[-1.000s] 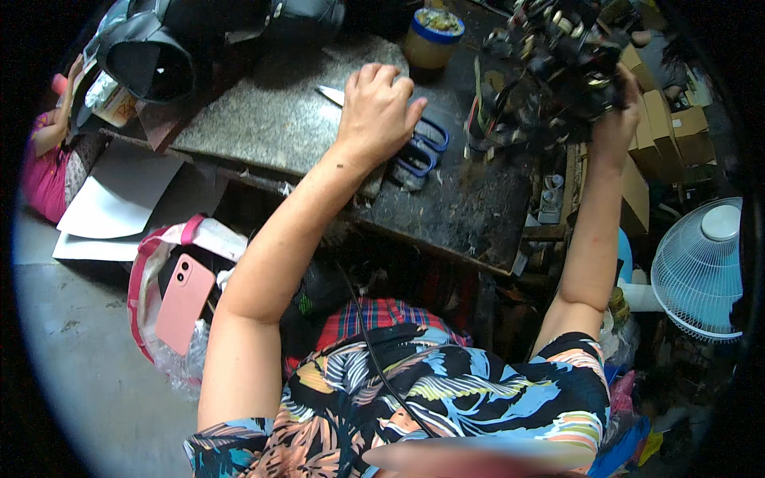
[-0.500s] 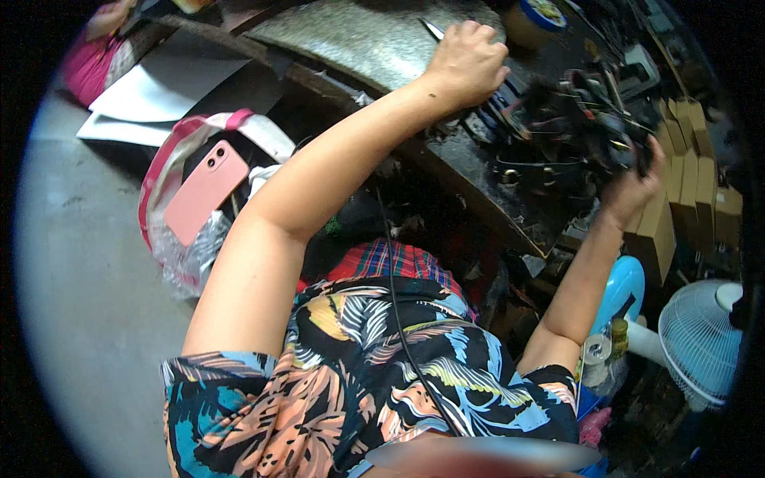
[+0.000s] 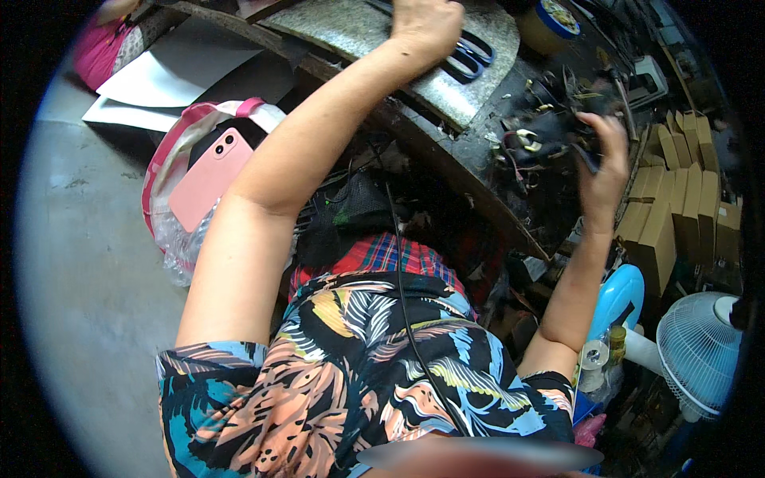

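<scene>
My left hand [image 3: 426, 30] is closed around the middle of a pair of scissors [image 3: 472, 60] over a speckled stone slab [image 3: 335, 28]. The dark blue handle loops stick out to the right of the fist, and a blade tip shows on its left. My right hand [image 3: 607, 151] is raised at the right of the dark workbench, its fingers curved and apart. Beside its fingers lies a blurred heap of small black pieces [image 3: 550, 119] with shiny metal parts; their kind is hard to make out. A pale metal-looking bit [image 3: 527, 140] shows among them.
A tub with a blue rim [image 3: 558, 20] stands behind the slab. Cardboard boxes [image 3: 657, 231] line the right side, above a white fan [image 3: 701, 354]. At left, a pink phone [image 3: 211, 179] lies on a pink-trimmed bag [image 3: 151, 187]. Another person's pink clothing [image 3: 100, 56] shows top left.
My left hand has moved left and away with the scissors, over the slab. My right hand has shifted left and lower, and its fingers have come apart from the black pieces.
</scene>
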Motion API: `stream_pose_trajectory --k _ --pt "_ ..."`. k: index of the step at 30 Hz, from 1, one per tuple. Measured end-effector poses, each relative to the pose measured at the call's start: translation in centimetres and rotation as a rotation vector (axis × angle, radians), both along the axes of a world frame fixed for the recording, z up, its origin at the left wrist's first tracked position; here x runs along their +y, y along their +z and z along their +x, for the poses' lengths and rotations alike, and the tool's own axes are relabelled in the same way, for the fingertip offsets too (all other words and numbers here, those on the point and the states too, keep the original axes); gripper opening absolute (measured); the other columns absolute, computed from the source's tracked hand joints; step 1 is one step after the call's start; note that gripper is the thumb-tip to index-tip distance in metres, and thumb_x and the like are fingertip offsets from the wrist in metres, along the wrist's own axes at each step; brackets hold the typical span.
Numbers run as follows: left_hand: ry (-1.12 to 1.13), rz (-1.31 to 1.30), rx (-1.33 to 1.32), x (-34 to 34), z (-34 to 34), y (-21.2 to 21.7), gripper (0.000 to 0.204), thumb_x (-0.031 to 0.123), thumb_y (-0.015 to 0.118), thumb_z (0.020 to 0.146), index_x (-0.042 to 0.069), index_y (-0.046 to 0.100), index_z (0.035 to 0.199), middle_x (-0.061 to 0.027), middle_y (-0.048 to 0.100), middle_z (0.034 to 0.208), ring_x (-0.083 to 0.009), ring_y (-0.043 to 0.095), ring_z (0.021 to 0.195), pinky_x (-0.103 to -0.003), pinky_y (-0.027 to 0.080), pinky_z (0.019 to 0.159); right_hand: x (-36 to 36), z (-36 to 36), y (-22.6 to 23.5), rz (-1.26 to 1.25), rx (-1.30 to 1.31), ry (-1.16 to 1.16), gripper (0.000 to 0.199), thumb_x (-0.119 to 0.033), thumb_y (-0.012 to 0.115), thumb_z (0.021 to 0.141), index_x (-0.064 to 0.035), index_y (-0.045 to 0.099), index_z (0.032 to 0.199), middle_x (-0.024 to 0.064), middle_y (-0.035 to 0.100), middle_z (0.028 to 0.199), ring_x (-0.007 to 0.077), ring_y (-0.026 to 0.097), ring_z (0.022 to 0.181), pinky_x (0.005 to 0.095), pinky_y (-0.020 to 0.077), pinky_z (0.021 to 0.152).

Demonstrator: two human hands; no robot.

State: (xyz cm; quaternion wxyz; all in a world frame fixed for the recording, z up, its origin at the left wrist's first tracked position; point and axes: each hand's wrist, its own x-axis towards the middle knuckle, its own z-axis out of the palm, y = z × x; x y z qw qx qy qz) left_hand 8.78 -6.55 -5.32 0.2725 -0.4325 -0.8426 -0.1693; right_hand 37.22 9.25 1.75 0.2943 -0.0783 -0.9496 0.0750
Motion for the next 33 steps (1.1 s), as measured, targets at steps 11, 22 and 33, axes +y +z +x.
stream_pose_trajectory --k 11,22,33 --pt "-0.486 0.280 0.010 -3.3 3.3 4.3 0.014 0.021 0.066 0.090 0.008 0.067 0.093 -0.0080 0.063 0.094 -0.0258 0.057 0.092 -0.039 0.044 0.084 0.6 2.9 1.3 -0.466 -0.148 0.138 0.097 -0.073 0.074 0.068 -0.0203 0.051 0.146 0.0196 0.030 0.160 0.0376 0.033 0.146 0.0508 0.0275 0.117" --pt "-0.882 0.032 -0.447 -3.9 12.3 5.1 0.099 0.046 0.088 0.065 0.017 0.044 0.149 -0.0213 0.035 0.154 -0.0444 0.045 0.131 -0.049 0.039 0.110 -6.3 4.0 0.1 -0.072 -0.105 -0.146 0.115 -0.061 0.085 0.056 -0.0269 0.037 0.154 0.0210 0.021 0.162 0.0488 0.024 0.145 0.0619 0.0275 0.114" --pt "-0.825 0.308 -0.595 -2.7 10.9 5.4 0.035 0.012 0.078 0.076 0.005 0.062 0.106 -0.0151 0.061 0.111 -0.0360 0.062 0.104 -0.042 0.052 0.088 -2.7 2.3 -0.8 0.005 -0.112 -0.133 0.064 -0.022 0.090 0.054 -0.0200 0.068 0.114 0.0160 0.034 0.157 0.0401 0.047 0.133 0.0459 0.0470 0.104"
